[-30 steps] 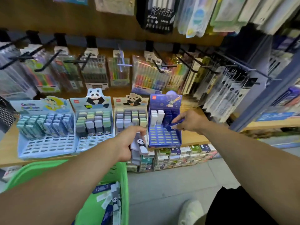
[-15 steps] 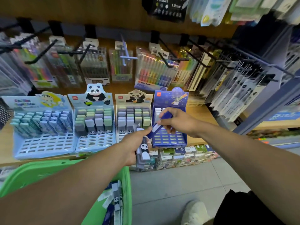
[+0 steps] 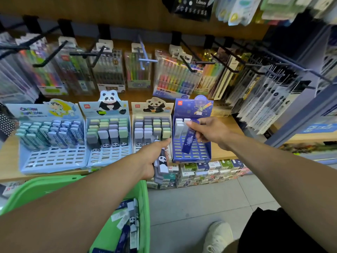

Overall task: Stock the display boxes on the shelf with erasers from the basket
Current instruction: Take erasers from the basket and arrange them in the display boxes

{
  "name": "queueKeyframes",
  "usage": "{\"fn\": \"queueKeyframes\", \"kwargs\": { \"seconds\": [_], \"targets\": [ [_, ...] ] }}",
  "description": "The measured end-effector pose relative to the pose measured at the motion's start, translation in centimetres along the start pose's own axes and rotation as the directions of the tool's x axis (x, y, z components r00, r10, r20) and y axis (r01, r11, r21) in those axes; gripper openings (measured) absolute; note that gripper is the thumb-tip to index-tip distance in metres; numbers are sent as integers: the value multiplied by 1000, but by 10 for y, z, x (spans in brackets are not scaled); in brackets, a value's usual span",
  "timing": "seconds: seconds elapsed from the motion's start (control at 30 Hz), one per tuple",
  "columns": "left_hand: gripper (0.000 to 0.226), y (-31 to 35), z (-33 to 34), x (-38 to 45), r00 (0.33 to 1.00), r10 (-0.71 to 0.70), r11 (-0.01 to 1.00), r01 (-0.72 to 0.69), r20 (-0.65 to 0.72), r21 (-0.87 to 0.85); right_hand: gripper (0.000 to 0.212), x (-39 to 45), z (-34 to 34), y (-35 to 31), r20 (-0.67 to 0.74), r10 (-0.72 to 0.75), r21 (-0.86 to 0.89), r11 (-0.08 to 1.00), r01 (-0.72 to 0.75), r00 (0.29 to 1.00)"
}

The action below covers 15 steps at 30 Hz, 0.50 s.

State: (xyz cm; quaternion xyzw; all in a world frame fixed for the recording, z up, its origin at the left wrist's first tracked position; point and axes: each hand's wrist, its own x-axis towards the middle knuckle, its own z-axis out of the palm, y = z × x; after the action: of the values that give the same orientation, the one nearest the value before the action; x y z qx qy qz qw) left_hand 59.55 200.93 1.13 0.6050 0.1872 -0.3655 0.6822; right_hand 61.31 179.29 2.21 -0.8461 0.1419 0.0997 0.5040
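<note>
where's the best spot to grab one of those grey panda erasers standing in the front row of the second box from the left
Grip the top end of a grey panda eraser, coming from above and slightly in front. It stands upright in its slot in the panda display box, close beside its neighbours, so only the rounded top and the front and back faces look free. Pinch front to back and lift straight up.

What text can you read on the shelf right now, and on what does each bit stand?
"1.0mm": on the black pen pack hanging at the top.
"0.5": on the clear pen pack on a hook.
Red logo tags on the display boxes: too small to read.
Light blue box header: blurred.
Eraser sleeves and hook labels: unreadable.
</note>
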Motion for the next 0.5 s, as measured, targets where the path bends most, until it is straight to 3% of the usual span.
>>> {"fn": "queueKeyframes", "kwargs": {
  "seconds": [0.2, 0.3, 0.5],
  "targets": [
    [49, -4, 0, 4, 999, -26, 998, 24, 47, 51, 30, 8, -13, 20, -49, 35, -48, 998, -38, 998],
    [47, -4, -1, 3, 998, -20, 998, 16, 54, 65, 29, 9, -19, 26, -159, 13, -124, 992, -33, 987],
    [28, -5, 0, -1, 997, -12, 997, 7, 75, 72, 14, 9, -30, 32, -358, -128, -346, 938, -5, 925]
  ]
}}
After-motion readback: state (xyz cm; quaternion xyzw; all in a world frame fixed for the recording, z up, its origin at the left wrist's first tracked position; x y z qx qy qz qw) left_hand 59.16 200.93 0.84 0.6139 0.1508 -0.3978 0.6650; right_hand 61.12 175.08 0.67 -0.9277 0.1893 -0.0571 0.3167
